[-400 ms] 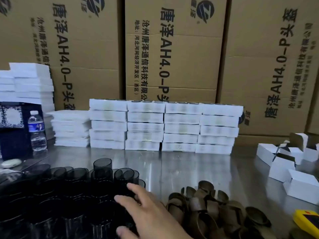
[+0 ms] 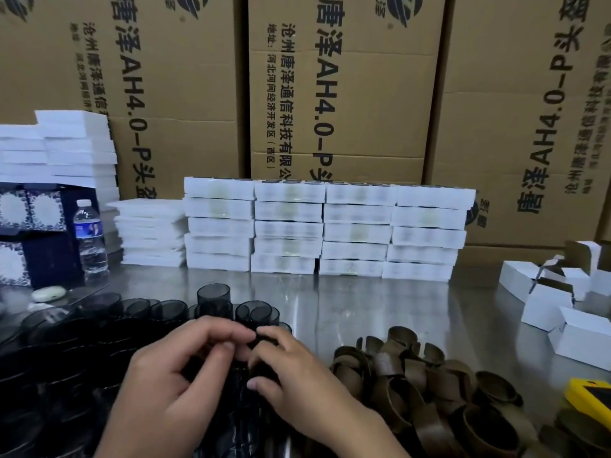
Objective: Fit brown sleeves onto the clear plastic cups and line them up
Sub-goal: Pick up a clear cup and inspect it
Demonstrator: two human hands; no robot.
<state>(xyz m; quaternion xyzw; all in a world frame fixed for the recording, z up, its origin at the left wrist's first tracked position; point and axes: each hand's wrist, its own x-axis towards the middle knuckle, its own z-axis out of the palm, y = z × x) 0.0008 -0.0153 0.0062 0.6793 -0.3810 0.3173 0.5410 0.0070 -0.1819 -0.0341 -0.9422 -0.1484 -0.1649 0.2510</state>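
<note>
One cup [image 2: 240, 380] gripped between both hands, amid the cup cluster [image 2: 109, 328] front-left on table [image 2: 363, 302] — L hand [image 2: 185, 368] & R hand [image 2: 297, 368] fingers curled round it. Sleeve pile [image 2: 413, 385] lies right — nearest R hand; cup axis hidden.

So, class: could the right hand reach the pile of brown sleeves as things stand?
Probably yes: the sleeves lie just beside the right hand with nothing between, though it now grips a cup.
</note>
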